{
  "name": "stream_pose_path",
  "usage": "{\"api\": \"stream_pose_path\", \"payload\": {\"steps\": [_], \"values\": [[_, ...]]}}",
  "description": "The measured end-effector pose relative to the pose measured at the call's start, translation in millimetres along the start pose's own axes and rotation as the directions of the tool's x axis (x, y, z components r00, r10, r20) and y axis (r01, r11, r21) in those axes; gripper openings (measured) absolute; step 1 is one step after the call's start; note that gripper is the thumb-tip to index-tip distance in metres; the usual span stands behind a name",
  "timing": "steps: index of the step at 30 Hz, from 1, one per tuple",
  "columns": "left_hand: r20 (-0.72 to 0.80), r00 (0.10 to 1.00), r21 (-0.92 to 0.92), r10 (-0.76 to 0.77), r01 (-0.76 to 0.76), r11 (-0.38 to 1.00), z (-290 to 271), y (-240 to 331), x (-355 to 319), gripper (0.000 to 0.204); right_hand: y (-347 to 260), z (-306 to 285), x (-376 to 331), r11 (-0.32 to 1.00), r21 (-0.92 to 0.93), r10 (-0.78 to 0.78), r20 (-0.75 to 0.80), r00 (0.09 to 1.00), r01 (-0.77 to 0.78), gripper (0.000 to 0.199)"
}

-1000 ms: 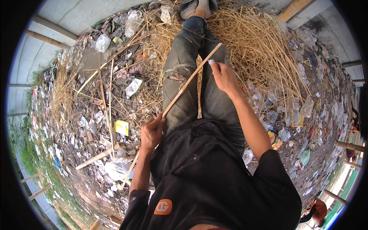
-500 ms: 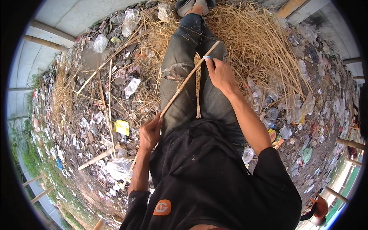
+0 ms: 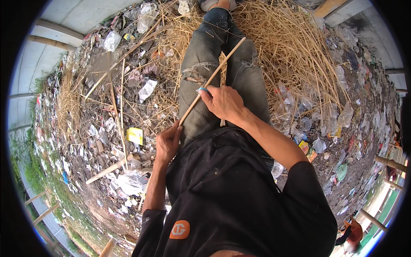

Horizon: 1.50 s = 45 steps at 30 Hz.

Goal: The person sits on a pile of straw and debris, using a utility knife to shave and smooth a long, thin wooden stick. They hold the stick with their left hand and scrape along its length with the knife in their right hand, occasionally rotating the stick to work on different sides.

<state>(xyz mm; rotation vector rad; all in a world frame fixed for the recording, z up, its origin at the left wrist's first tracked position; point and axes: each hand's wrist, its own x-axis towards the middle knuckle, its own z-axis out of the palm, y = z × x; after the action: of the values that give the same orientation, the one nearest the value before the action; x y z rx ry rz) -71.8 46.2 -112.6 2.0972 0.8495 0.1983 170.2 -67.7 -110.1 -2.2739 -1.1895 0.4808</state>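
A long, thin tan stick (image 3: 225, 61) lies slantwise over my lap, its far end up between my knees. Its lower end is pinched in my left hand (image 3: 168, 142), by my left thigh. Around the middle of the stick, my right hand (image 3: 224, 103) is closed, with a small blue and white piece (image 3: 204, 90) between thumb and fingers, against the stick. What exactly this piece is I cannot make out. My legs in worn dark trousers (image 3: 248, 98) stretch forward under the stick, with a tear over the left knee.
Dry straw (image 3: 287, 51) is heaped beside and beyond my legs. Plastic scraps and litter cover the ground, with a yellow packet (image 3: 135, 135) at left. Long stalks (image 3: 123, 103) and a thicker pole piece (image 3: 109, 170) lie left. Grey walls (image 3: 98, 19) stand behind; a person (image 3: 354, 233) is at lower right.
My right hand has slid down the stick toward me, from near its far end to about the middle, taking the blue and white piece along. My left hand still grips the lower end.
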Motion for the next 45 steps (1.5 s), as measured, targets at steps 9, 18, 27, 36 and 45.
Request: {"api": "stream_pose_path", "payload": {"steps": [9,18,27,36,45], "values": [[-0.042,0.999,-0.035,0.029,-0.03,0.999,8.1,-5.7,0.8,0.03,23.9,-22.6,16.0,0.991,-0.074,0.101,-0.106,0.989,-0.109,0.049],[-0.013,0.999,-0.039,-0.029,0.029,0.999,5.3,-7.0,-1.1,0.031,33.6,-39.7,30.6,0.976,-0.082,0.186,-0.182,0.966,-0.204,0.048],[-0.031,0.999,-0.026,-0.013,0.012,1.0,7.3,-8.0,-4.2,0.031,4.9,-4.8,-1.7,0.996,-0.033,0.087,-0.036,0.996,-0.088,0.052],[-0.054,0.998,-0.007,0.011,-0.011,1.0,5.9,-7.5,-3.3,0.031,21.4,-7.1,-4.3,0.996,-0.069,0.052,-0.008,0.999,-0.053,0.053],[0.022,0.996,-0.033,-0.087,0.088,0.996,4.9,-9.1,-1.3,0.031,28.1,1.1,1.8,0.979,0.186,0.07,0.077,0.995,-0.083,0.057]]}}
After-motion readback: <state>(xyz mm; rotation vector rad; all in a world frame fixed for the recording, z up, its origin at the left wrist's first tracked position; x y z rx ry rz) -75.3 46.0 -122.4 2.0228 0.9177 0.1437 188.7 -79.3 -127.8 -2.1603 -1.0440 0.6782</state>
